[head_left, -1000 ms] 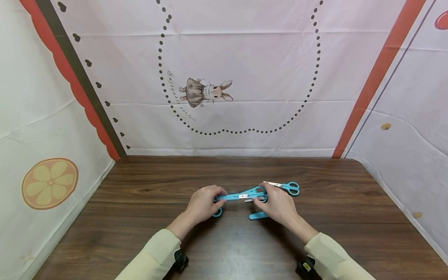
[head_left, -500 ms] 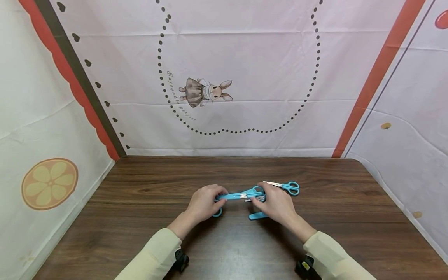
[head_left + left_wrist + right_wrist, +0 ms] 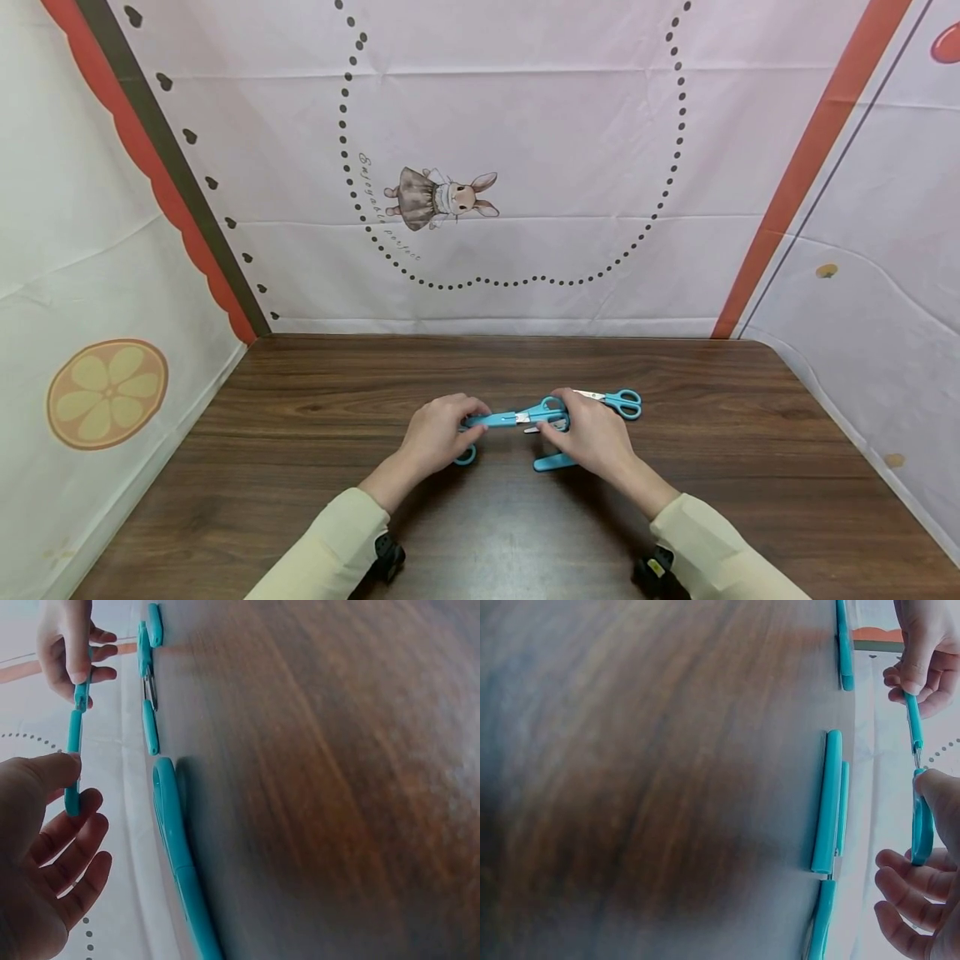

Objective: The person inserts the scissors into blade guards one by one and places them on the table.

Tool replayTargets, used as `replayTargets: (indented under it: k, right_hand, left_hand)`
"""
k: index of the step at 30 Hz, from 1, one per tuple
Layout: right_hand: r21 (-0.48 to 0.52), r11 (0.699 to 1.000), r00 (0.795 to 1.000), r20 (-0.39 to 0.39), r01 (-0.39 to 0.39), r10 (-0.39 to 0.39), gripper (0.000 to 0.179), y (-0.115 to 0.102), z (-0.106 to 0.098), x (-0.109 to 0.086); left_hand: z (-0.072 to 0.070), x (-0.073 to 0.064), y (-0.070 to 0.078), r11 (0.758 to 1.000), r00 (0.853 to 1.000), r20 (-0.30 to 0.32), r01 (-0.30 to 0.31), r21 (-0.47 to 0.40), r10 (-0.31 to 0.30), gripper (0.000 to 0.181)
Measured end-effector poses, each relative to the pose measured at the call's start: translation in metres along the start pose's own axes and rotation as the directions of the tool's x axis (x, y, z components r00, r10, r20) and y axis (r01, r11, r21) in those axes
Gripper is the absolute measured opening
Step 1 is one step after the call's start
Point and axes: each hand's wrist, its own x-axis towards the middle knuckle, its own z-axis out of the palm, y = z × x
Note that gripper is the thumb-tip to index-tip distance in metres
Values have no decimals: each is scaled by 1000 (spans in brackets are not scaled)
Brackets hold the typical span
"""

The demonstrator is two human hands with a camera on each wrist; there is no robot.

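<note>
Above the table, my left hand (image 3: pixel 438 437) pinches a light-blue blade cover (image 3: pixel 495 421) between thumb and fingers. My right hand (image 3: pixel 596 429) pinches the light-blue handles of a pair of scissors (image 3: pixel 542 412). Their blades sit mostly inside the cover; a short strip of silver metal shows between cover and handles. In the right wrist view the scissors' handle (image 3: pixel 922 825) lies between thumb and fingers, other fingers spread. Below my left hand, a handle ring of covered scissors (image 3: pixel 176 840) rests on the table. More scissors lie under the held pair, partly hidden, with a silver blade tip showing.
Scissors with bare blades (image 3: pixel 624 404) lie behind my right hand. A loose blue blade cover (image 3: pixel 553 462) lies in front of it, partly hidden by the hand. The brown wooden table (image 3: pixel 315 467) ends at a white printed cloth (image 3: pixel 570 167) behind.
My right hand has shifted slightly left with the scissors, and the handles now stand a little closer to the cover. My left hand has hardly moved.
</note>
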Motion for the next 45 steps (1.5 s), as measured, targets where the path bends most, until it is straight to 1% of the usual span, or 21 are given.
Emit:
replayTargets:
  k: [4, 10, 14, 21, 24, 29, 33, 39, 45]
  right_hand:
    - [-6, 1000, 1000, 3, 4, -4, 51, 0, -1, 0]
    - [-2, 1000, 1000, 2, 10, -10, 51, -1, -2, 0]
    - [-4, 1000, 1000, 1, 13, -13, 51, -1, -2, 0]
    - [-31, 999, 1000, -3, 15, -15, 50, -2, -4, 0]
    - [-33, 999, 1000, -1, 8, -8, 51, -3, -5, 1]
    - [-27, 1000, 1000, 4, -3, 3, 51, -4, -5, 1]
    - [-19, 1000, 1000, 10, -6, 6, 52, -5, -5, 1]
    - [-20, 1000, 1000, 8, 18, -17, 53, -6, -4, 1]
    - [-6, 999, 998, 35, 46, -45, 58, -4, -6, 0]
  left_hand:
    - [-1, 0, 0, 1000, 1000, 0, 2, 3, -2, 15]
    - [-3, 0, 0, 1000, 1000, -15, -19, 14, 19, 17]
    - [-4, 1, 1, 1000, 1000, -20, -21, 23, 22, 18]
    - [-4, 1, 0, 999, 1000, 7, -10, 34, 10, 18]
    - [-3, 1, -1, 999, 1000, 9, -9, 37, 9, 17]
    - [-2, 1, -2, 999, 1000, -4, -12, 41, 12, 15]
    - [-3, 1, -1, 998, 1000, -8, 1, 57, 0, 14]
    - [-2, 0, -1, 997, 999, -31, 14, 73, -12, 13]
    - [-2, -1, -3, 996, 998, -61, 30, 83, -25, 13]
